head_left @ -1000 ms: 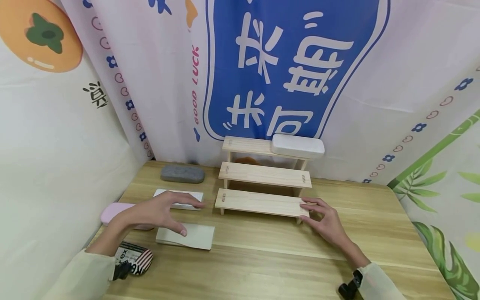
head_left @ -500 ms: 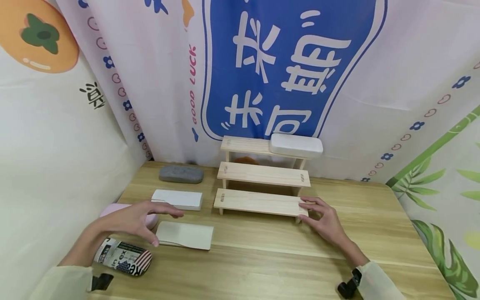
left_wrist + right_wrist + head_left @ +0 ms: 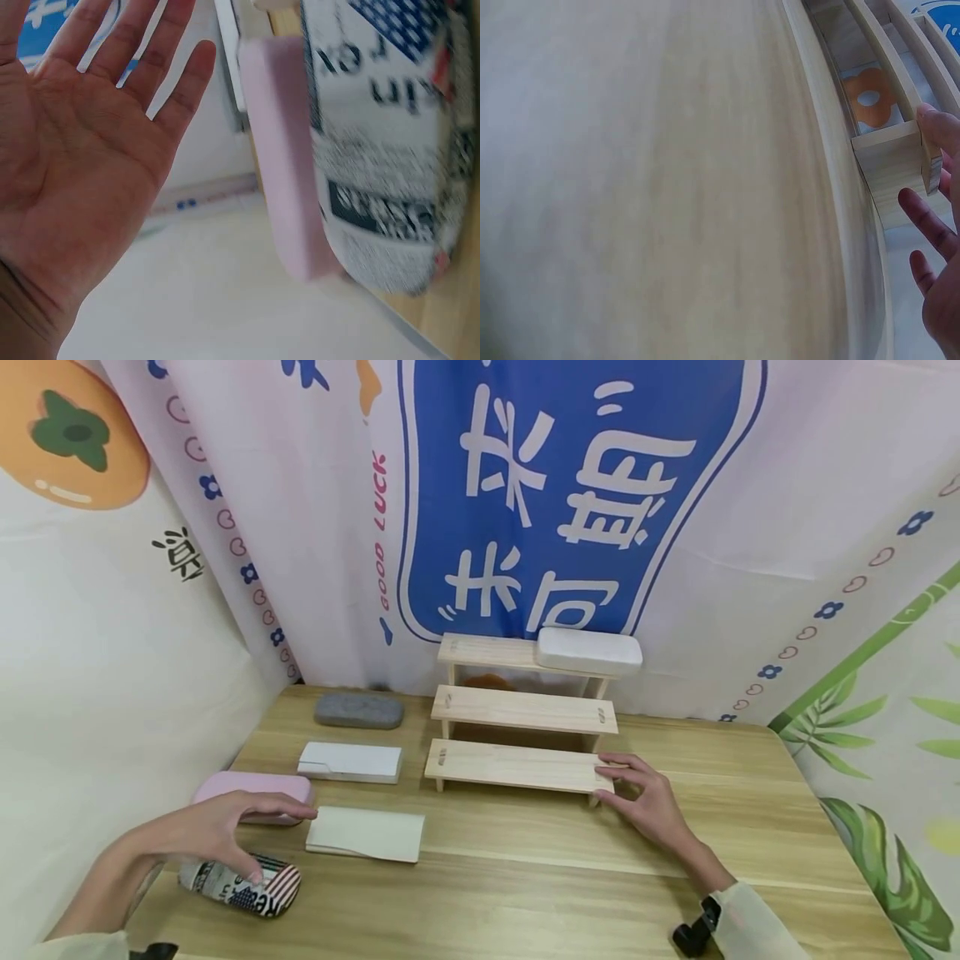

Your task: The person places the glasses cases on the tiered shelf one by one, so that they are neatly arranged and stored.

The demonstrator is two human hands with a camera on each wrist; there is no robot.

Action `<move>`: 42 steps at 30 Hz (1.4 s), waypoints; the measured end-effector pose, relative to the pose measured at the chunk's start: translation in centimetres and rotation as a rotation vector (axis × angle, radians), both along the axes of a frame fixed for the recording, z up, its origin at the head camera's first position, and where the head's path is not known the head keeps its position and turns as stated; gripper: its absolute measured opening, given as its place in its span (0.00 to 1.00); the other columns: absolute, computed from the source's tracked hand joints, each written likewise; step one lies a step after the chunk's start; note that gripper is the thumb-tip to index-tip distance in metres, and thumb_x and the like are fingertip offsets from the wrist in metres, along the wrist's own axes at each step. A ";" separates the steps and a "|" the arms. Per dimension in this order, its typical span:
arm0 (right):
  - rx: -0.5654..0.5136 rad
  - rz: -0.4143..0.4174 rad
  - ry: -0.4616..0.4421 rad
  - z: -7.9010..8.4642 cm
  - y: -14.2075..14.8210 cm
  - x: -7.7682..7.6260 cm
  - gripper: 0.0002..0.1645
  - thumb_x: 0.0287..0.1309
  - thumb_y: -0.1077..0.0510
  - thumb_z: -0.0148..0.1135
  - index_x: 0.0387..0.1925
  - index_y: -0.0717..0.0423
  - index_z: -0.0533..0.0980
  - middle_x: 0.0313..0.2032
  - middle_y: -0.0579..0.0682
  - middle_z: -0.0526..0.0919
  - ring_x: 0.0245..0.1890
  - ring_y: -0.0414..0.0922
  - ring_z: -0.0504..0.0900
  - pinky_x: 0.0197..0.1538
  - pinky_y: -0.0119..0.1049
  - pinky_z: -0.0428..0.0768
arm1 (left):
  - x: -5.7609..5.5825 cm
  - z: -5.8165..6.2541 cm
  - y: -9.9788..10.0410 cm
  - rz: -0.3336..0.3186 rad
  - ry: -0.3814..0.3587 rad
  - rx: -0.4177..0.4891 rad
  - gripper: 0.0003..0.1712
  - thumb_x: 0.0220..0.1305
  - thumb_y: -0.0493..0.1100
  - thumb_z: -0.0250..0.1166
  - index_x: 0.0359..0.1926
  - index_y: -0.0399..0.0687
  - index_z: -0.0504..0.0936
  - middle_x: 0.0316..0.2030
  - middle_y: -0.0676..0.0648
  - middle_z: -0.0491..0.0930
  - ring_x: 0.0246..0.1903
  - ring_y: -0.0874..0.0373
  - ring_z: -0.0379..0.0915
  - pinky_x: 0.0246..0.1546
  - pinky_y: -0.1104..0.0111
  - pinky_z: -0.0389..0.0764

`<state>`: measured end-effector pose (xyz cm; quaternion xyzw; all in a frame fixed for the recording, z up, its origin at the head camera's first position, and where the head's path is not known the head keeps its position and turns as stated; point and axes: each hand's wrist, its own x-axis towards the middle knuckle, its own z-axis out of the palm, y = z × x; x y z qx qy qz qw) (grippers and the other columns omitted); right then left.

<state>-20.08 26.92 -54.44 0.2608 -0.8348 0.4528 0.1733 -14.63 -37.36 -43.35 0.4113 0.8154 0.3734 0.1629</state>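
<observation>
My left hand, fingers spread, hovers above a glasses case with newspaper-style lettering and a stars-and-stripes print. In the left wrist view the palm holds nothing, and the printed case lies apart from it. Partly behind the left fingers is a pink glasses case. My right hand pinches the right end of the lowest board on a three-tier wooden display stand. In the right wrist view the thumb and fingers meet that board's end. A white glasses case rests on the top tier.
Left of the stand lie a grey glasses case, a white flat case and a cream folding case. The wooden table meets a printed curtain at the back and a white curtain at the left.
My left hand has moved left and toward me, from over the white and cream cases to over the printed glasses case. The right hand stays at the stand's lowest board.
</observation>
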 end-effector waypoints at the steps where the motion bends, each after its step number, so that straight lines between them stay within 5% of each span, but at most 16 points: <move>1: -0.001 0.001 0.002 0.0 0.0 0.0 0.23 0.51 0.68 0.82 0.51 0.59 0.88 0.60 0.57 0.85 0.62 0.58 0.81 0.67 0.23 0.73 | 0.2 -0.2 -0.4 0.010 0.028 -0.012 0.46 0.50 0.44 0.85 0.71 0.44 0.78 0.67 0.50 0.80 0.68 0.69 0.71 0.60 0.72 0.78; 6: -0.013 0.010 0.002 -0.1 0.1 0.1 0.23 0.51 0.69 0.81 0.51 0.60 0.88 0.59 0.59 0.85 0.61 0.59 0.81 0.65 0.22 0.74 | 1.0 -1.2 -1.9 0.041 0.059 -0.023 0.44 0.50 0.41 0.84 0.70 0.47 0.79 0.67 0.51 0.80 0.69 0.70 0.68 0.60 0.75 0.74; 15: -0.018 0.019 -0.015 0.2 0.0 0.4 0.23 0.52 0.69 0.81 0.52 0.61 0.88 0.60 0.59 0.85 0.62 0.59 0.81 0.63 0.22 0.76 | 1.7 -3.7 -3.9 0.002 0.079 0.056 0.44 0.46 0.34 0.84 0.67 0.41 0.79 0.66 0.51 0.81 0.68 0.72 0.69 0.62 0.82 0.66; 18: -0.013 0.018 -0.021 0.1 0.0 0.4 0.23 0.52 0.69 0.81 0.52 0.61 0.87 0.60 0.59 0.84 0.62 0.58 0.81 0.63 0.22 0.76 | 1.7 -4.5 -4.3 -0.019 0.056 0.094 0.44 0.46 0.31 0.82 0.67 0.38 0.79 0.65 0.49 0.82 0.67 0.71 0.70 0.62 0.82 0.66; 21: -0.014 0.015 -0.023 0.1 0.1 0.4 0.23 0.52 0.69 0.81 0.52 0.61 0.87 0.60 0.59 0.84 0.62 0.58 0.80 0.63 0.22 0.76 | 1.7 -5.1 -4.5 -0.019 0.110 0.098 0.44 0.42 0.32 0.84 0.65 0.39 0.80 0.61 0.49 0.84 0.64 0.69 0.73 0.60 0.81 0.69; 30: -0.028 0.030 -0.005 0.2 -0.2 0.2 0.23 0.51 0.69 0.81 0.52 0.59 0.88 0.59 0.59 0.85 0.61 0.59 0.82 0.64 0.21 0.74 | 2.4 -6.0 -5.2 0.057 0.226 0.035 0.45 0.37 0.36 0.86 0.63 0.51 0.83 0.56 0.55 0.85 0.58 0.70 0.75 0.49 0.75 0.76; 36: -0.029 0.020 0.007 0.4 -0.3 0.3 0.24 0.50 0.69 0.82 0.51 0.59 0.88 0.59 0.58 0.85 0.61 0.59 0.82 0.65 0.20 0.72 | 2.5 -6.5 -5.7 0.105 0.198 -0.014 0.44 0.39 0.37 0.86 0.63 0.56 0.84 0.58 0.57 0.83 0.57 0.72 0.72 0.44 0.73 0.75; 42: -0.022 0.011 -0.005 0.4 -0.2 0.3 0.24 0.50 0.69 0.82 0.52 0.58 0.88 0.59 0.58 0.85 0.61 0.58 0.82 0.66 0.20 0.71 | 2.3 -7.1 -5.3 0.074 0.179 0.045 0.43 0.40 0.34 0.84 0.63 0.52 0.84 0.56 0.54 0.85 0.52 0.69 0.76 0.40 0.73 0.76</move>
